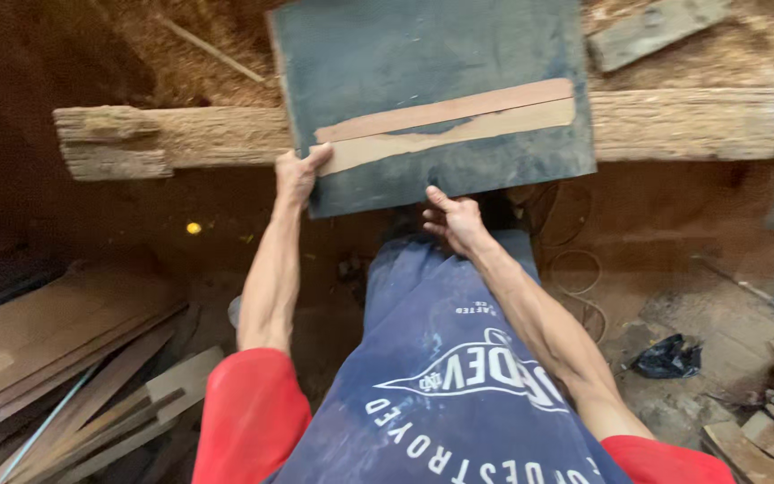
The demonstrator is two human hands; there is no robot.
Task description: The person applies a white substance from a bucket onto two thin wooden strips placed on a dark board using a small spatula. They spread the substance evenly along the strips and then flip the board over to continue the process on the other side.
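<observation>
A dark square board (pixel 432 99), resting on a rough wooden beam (pixel 181 139), is gripped at its near edge by 2 hands: left hand (pixel 297 175), right hand (pixel 452 220), fingers curled closed around it.

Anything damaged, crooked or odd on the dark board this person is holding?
Yes. The dark board, gripped by the left hand and right hand, carries a slanted pale strip where the surface is gone, with a ragged lower-left edge showing bare wood. The rough beam under it has a chipped, splintered left end.
</observation>
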